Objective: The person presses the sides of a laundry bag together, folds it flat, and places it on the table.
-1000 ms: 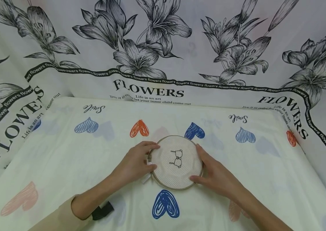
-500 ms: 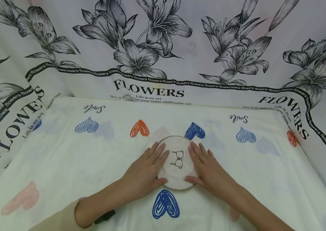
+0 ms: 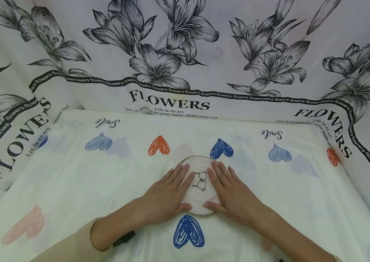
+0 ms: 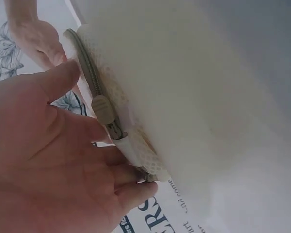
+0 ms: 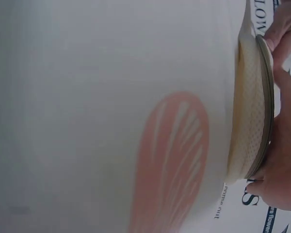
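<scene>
A round, cream mesh laundry bag (image 3: 199, 201) with a small black line drawing on its top lies on the tablecloth. My left hand (image 3: 166, 198) rests on its left side, palm down with fingers straight. From the other side my right hand (image 3: 237, 198) lies flat in the same way, and the drawing shows between the two. In the left wrist view, a zipper (image 4: 88, 68) with a beige pull (image 4: 104, 109) runs along the bag's rim. The right wrist view shows the mesh side wall (image 5: 251, 109) standing up from the cloth. Both hands cover part of the bag's top.
A white tablecloth (image 3: 73, 189) printed with hearts covers the table. Behind it hangs a white curtain (image 3: 211, 72) with black flowers and lettering. A small dark object (image 3: 124, 238) shows beneath the left forearm.
Both hands have gone from holding the bag's edges to lying flat on its top, fingers straight. They have since moved slightly inward. The bag stays in about the same place.
</scene>
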`<state>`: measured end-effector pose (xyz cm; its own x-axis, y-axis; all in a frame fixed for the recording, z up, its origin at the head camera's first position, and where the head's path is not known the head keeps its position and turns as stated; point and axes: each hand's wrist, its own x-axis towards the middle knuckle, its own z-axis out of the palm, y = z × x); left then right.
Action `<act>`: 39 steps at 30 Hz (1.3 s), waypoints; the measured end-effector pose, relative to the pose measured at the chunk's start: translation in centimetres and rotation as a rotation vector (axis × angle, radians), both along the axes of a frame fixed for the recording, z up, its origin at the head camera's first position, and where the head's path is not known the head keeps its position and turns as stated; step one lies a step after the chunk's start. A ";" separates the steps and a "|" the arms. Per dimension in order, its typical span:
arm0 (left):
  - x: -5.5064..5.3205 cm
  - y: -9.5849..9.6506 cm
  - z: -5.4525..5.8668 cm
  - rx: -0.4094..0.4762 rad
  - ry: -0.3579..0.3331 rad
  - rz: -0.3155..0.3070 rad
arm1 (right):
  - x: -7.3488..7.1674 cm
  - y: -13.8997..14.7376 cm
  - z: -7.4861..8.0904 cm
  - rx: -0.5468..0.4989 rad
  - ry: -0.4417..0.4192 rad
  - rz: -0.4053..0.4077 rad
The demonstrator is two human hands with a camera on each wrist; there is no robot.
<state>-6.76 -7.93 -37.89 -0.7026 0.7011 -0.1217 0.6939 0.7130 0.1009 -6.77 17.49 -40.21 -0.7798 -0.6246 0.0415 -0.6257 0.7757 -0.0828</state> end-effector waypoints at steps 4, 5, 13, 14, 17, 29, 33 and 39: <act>-0.1 0.3 0.0 -0.034 -0.018 0.012 | 0.0 -0.2 -0.3 0.006 -0.011 -0.010; -0.1 0.3 0.0 -0.048 -0.020 0.013 | 0.0 -0.2 -0.3 0.007 -0.015 -0.010; -0.3 0.5 -0.2 -0.112 -0.005 0.007 | -0.1 -0.5 -0.5 0.016 -0.059 -0.018; -0.4 0.5 -0.2 -0.110 -0.004 0.007 | -0.1 -0.4 -0.4 0.018 -0.059 -0.019; -0.3 0.5 -0.2 -0.094 -0.003 0.011 | -0.1 -0.4 -0.2 0.021 -0.053 -0.020; -0.1 0.1 -0.1 0.054 -0.037 0.071 | 0.0 0.1 0.0 -0.002 -0.019 -0.037; -0.3 -0.3 0.1 0.100 -0.041 0.085 | -0.1 0.4 0.4 -0.036 -0.034 -0.056; -0.3 -1.1 0.2 0.140 -0.039 0.082 | -0.1 1.2 0.8 -0.076 -0.053 -0.087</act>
